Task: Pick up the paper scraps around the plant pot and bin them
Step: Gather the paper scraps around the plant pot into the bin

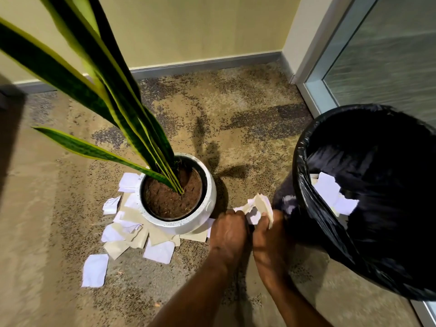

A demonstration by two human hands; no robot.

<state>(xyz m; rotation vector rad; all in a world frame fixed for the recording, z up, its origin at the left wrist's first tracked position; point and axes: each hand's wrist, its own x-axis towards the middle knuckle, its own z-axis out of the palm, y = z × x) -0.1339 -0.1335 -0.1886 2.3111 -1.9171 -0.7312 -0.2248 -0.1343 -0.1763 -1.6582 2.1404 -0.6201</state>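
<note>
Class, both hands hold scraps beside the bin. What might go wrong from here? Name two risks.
1. The held scraps stick out loosely from the left hand and right hand; some may drop short of the bin.
2. The floor scraps lie tight against the pot; pulling them may jostle it.

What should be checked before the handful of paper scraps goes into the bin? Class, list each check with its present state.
1. Grip: left hand and right hand both hold the bundle of scraps: ok.
2. Mouth of the bin open, close beside the hands: ok.
3. Room left above the binned scraps: cannot tell.
4. Nothing slipping from the bundle: cannot tell.
5. All floor scraps around the plant pot gathered: not ok.
</note>
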